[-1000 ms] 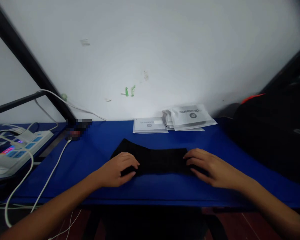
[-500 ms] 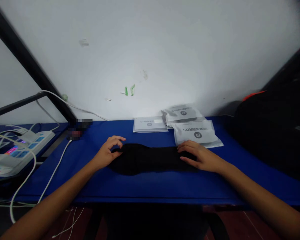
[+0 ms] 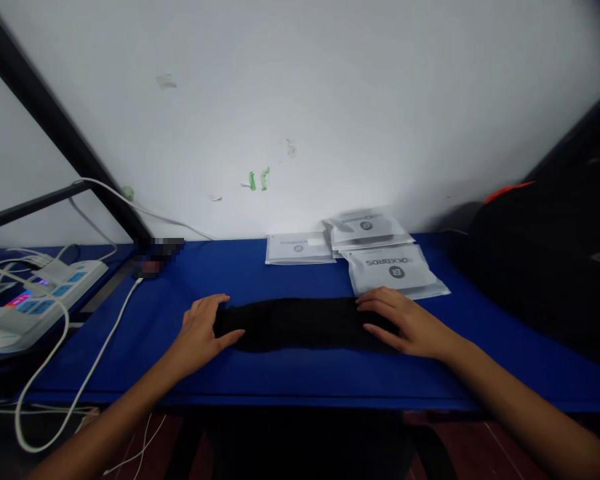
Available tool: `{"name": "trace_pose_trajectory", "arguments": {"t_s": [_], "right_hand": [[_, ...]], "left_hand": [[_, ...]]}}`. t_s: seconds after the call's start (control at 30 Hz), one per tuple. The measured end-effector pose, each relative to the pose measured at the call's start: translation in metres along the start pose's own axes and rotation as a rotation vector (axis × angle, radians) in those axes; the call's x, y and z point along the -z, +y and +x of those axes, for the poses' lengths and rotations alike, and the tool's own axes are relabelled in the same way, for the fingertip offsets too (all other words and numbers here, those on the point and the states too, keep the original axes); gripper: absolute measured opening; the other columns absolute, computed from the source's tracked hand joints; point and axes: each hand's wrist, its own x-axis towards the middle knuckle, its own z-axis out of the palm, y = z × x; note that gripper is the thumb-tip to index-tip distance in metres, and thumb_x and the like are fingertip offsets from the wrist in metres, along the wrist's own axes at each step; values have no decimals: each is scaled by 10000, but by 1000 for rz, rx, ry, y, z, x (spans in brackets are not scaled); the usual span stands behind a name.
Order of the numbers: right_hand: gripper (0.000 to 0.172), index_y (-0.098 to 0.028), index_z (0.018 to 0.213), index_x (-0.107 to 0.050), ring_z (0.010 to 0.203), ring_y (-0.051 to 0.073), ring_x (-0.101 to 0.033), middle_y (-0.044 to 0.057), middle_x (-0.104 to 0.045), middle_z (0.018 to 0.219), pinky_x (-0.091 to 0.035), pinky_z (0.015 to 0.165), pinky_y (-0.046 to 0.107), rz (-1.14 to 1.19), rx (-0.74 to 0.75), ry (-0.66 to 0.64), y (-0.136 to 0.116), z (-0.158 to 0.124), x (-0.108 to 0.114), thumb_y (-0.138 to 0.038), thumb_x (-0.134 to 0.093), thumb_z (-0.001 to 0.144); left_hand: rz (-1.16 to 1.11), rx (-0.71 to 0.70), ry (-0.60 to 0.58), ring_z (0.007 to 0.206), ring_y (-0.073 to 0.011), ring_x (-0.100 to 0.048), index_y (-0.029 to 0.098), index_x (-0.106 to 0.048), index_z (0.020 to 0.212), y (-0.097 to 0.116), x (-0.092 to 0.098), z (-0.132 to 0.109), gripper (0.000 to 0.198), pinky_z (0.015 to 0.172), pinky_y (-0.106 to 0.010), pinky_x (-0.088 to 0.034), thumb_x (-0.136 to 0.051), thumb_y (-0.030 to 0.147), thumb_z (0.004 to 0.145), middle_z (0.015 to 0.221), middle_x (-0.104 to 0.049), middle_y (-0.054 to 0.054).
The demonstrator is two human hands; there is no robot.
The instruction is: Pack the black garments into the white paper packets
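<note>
A long piece of black cloth (image 3: pixel 300 325) lies flat across the blue table, stretched sideways between my two hands. My left hand (image 3: pixel 200 331) is at its left end, thumb on the near side and fingers by the far edge, gripping the cloth between them. At the right end, my right hand (image 3: pixel 405 321) has its fingers and thumb closed over the cloth in the same way. What kind of cloth item it is cannot be made out.
Behind my right hand lie several white ROCKBROS pouches (image 3: pixel 393 267). On the left are a white power strip (image 3: pixel 55 300) and loose white cables (image 3: pixel 113 343). A large black object (image 3: pixel 545 267) stands at the right. The blue table (image 3: pixel 300 377) meets a white wall.
My left hand has moved left and slightly down, opening its thumb and fingers wider around the cloth's end. The cloth's left part is narrower and straighter. My right hand is slightly lower.
</note>
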Motion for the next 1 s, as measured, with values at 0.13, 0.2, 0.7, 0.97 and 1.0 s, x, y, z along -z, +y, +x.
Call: {"name": "trace_pose_trajectory", "arguments": {"t_s": [0.13,0.2,0.7,0.97,1.0], "right_hand": [[346,-181,1181,-595,1089,278,-603,144,-645,1158,-522,915,454,-34,47,-20,-15,-1,3,-348,-617,879],[391,-170,1223,-588,1124,289,-594,156,-634,1208,-512,941,469,-55,82,-59,-23,-1,2,-355,-614,879],[550,-141,1375,-518,1306,303,-492,175,-519,1421,-371,1103,527,-59,188,-213,-33,43,-25,-474,-527,938],[539,-147,1371,-520,1309,308,-488,184,-512,1425,-373,1095,549,-10,165,-165,-31,36,-27,-457,-546,931],[540,-151,1374,-517,1308,308,-488,181,-512,1426,-372,1095,550,-3,164,-160,-31,36,-28,-456,-548,930]], "left_hand": [[-22,-65,-26,1188,-336,-489,223,-632,898,0,7,2,257,976,-530,-398,-689,431,759,1233,-603,-87],[-84,-79,-66,1047,-288,-565,215,-599,797,0,14,5,190,905,-462,-454,-657,393,773,1076,-652,-63],[-307,-315,230,1020,-220,-620,207,-470,1235,60,-5,61,410,963,-426,-471,-537,196,831,1101,-637,-77],[-346,-330,-42,1112,-250,-587,232,-241,1438,59,-10,50,633,1039,-496,-404,-556,366,905,1240,-585,-114],[-379,-274,41,1107,-242,-586,231,-258,1423,53,-10,49,614,1025,-477,-423,-556,375,906,1253,-558,-121]]}}
